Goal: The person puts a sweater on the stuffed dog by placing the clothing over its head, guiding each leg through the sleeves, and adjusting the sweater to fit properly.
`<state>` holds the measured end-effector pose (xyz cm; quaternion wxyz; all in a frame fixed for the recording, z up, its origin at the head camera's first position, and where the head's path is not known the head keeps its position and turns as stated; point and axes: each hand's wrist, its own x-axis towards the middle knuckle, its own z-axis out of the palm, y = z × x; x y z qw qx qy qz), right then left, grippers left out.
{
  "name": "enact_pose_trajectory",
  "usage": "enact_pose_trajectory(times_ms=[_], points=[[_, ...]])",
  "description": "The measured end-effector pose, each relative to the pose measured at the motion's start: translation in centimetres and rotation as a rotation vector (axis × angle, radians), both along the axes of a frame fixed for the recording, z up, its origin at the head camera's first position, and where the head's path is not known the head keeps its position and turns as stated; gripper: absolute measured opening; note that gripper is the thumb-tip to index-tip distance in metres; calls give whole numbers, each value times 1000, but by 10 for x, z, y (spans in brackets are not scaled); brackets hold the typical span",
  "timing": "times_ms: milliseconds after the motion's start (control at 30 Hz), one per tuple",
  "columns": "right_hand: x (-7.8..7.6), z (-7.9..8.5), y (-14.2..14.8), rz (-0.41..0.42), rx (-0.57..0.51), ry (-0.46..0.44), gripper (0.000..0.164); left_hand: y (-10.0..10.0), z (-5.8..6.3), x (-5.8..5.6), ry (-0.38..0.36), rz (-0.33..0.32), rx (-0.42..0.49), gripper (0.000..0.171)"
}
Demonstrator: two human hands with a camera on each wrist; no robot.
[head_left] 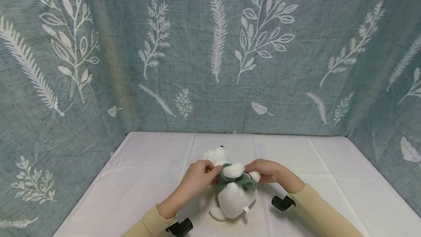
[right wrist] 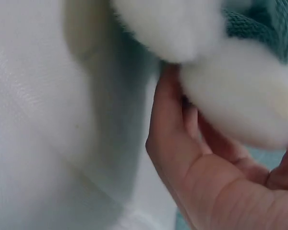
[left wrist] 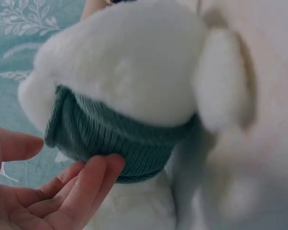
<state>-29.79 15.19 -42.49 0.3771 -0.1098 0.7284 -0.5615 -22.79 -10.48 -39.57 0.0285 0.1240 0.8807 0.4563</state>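
Observation:
A white plush toy animal [head_left: 234, 202] lies on the table, its black nose toward the back and a thin beige tail at its near left side. Around it goes a green knitted scarf [head_left: 248, 182]. My left hand [head_left: 197, 175] pinches at the scarf's left edge; in the left wrist view, the thumb meets one rim and the fingertips press the ribbed knit [left wrist: 125, 139]. On the other side, my right hand [head_left: 268, 171] grips the toy, with curled fingers around a rounded white limb [right wrist: 240, 91] in the right wrist view. Some right fingertips are hidden behind the plush.
White cloth with fold lines covers the table [head_left: 158, 156]. A blue-green leaf-patterned curtain [head_left: 197, 46] stands along its back and both sides. Black wrist devices [head_left: 283, 203] sit under both beige sleeves [head_left: 322, 211]. A small white tag [head_left: 246, 209] sticks out of the toy.

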Motion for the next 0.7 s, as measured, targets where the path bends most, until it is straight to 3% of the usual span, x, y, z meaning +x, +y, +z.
enact_pose_trajectory(times_ms=[167, 300, 533, 700], points=[[8, 8, 3, -62, -39, 38, 48, 1, 2, -11, -86, -5, 128, 38], [20, 16, -3, -176, 0, 158, 48, 2, 7, -18, -114, 20, 170, 42], [39, 24, -19, -400, 141, 417, 32, 6, 13, -22, -46, 59, 68, 45], [48, 23, -29, -499, 178, 618, 30, 8, 17, -23, 16, 79, 13, 39]])
